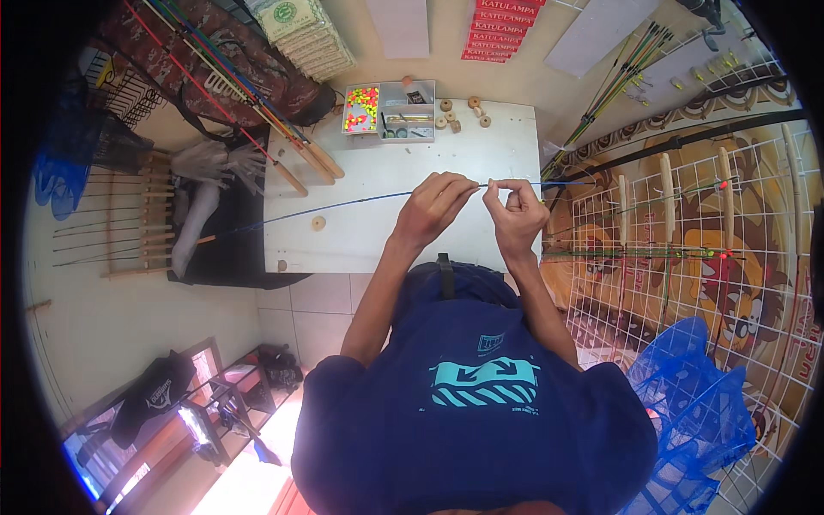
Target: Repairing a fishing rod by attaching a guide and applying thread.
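A thin blue rod [360, 200] runs sideways over the white worktable [318, 245], its wooden-coloured end [206, 240] out past the table's left edge. My left hand [436, 206] pinches the rod near the middle of the table. My right hand [518, 213] pinches it a little farther right, with thumb and forefinger close to my left fingertips. A short dark section of rod shows between them; anything small inside the pinches is hidden.
A compartment tray [386, 112] and several cork rings [472, 112] sit at the table's back. Rods with wooden handles [318, 159] lean at the left, near a wooden rack [154, 215]. A white wire grid [592, 283] with rods stands right, above blue netting [687, 412].
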The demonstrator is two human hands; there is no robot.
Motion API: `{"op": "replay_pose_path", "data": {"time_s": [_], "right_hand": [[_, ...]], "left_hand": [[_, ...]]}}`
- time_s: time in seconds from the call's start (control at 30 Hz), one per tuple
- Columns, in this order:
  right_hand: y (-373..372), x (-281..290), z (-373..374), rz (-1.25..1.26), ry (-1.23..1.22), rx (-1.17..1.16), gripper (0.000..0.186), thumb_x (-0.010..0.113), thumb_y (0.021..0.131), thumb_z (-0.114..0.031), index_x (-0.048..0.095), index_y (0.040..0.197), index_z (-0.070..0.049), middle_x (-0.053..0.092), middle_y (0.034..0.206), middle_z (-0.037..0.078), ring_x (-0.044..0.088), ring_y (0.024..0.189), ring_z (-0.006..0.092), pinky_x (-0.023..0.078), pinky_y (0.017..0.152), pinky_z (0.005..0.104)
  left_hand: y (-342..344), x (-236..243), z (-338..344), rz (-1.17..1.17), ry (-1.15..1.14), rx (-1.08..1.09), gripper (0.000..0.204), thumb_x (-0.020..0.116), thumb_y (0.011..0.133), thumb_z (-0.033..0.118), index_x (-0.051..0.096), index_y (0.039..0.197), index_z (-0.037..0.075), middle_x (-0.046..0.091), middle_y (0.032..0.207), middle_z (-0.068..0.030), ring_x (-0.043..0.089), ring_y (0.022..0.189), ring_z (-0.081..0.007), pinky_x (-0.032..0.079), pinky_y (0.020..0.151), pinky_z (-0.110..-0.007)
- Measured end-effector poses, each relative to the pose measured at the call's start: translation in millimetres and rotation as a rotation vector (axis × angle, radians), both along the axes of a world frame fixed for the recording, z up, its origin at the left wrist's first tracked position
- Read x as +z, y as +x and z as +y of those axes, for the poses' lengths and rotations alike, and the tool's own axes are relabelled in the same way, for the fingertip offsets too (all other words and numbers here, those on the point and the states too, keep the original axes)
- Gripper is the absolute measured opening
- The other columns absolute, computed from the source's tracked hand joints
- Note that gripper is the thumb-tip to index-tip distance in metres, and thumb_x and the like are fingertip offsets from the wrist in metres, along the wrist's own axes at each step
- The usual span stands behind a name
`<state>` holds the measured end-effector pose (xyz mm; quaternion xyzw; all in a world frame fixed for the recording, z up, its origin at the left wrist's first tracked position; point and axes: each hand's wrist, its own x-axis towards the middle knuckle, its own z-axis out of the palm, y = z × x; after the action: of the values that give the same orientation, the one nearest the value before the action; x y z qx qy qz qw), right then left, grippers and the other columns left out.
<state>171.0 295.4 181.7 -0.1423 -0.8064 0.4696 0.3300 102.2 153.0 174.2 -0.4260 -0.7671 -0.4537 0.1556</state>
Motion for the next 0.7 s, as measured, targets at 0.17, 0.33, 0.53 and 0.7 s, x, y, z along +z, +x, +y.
{"op": "replay_pose_path", "data": {"time_s": [0.17, 0.33, 0.53, 0.7], "right_hand": [[1.9, 2.6, 2.0, 0.010, 0.091, 0.000, 0.012, 0.076, 0.076, -0.007, 0.064, 0.078, -0.003, 0.027, 0.047, -0.005, 0.025, 0.043, 0.0033, 0.020, 0.040, 0.0246], [1.2, -3.2, 1.7, 0.036, 0.141, -0.002, 0.014, 0.077, 0.076, -0.008, 0.064, 0.078, -0.003, 0.028, 0.048, -0.003, 0.026, 0.043, 0.0049, 0.022, 0.040, 0.0247], [0.0, -0.5, 0.7, 0.030, 0.187, -0.004, 0.015, 0.077, 0.075, -0.008, 0.063, 0.077, -0.003, 0.029, 0.048, -0.002, 0.028, 0.042, 0.0063, 0.024, 0.039, 0.0260], [-0.2, -0.2, -0.1, 0.032, 0.209, 0.006, 0.015, 0.077, 0.075, -0.007, 0.062, 0.077, -0.003, 0.030, 0.048, -0.002, 0.029, 0.041, 0.0066, 0.025, 0.039, 0.0260]], "left_hand": [[0.4, 1.4, 0.3, 0.004, 0.017, 0.001, 0.017, 0.069, 0.079, 0.001, 0.065, 0.096, 0.002, 0.065, 0.090, -0.0090, 0.061, 0.077, -0.0248, 0.051, 0.068, -0.035], [1.7, -0.6, -0.3, -0.007, -0.003, 0.019, 0.020, 0.071, 0.077, 0.000, 0.066, 0.096, 0.002, 0.065, 0.090, -0.0087, 0.063, 0.080, -0.0250, 0.052, 0.069, -0.035], [1.4, -0.3, 0.7, 0.007, 0.003, 0.029, 0.020, 0.071, 0.076, -0.001, 0.066, 0.096, 0.002, 0.066, 0.090, -0.0087, 0.063, 0.079, -0.0246, 0.052, 0.068, -0.035], [1.3, -0.8, 1.4, 0.007, 0.001, 0.032, 0.020, 0.072, 0.076, -0.001, 0.066, 0.095, 0.002, 0.066, 0.090, -0.0088, 0.063, 0.079, -0.0243, 0.052, 0.068, -0.035]]}}
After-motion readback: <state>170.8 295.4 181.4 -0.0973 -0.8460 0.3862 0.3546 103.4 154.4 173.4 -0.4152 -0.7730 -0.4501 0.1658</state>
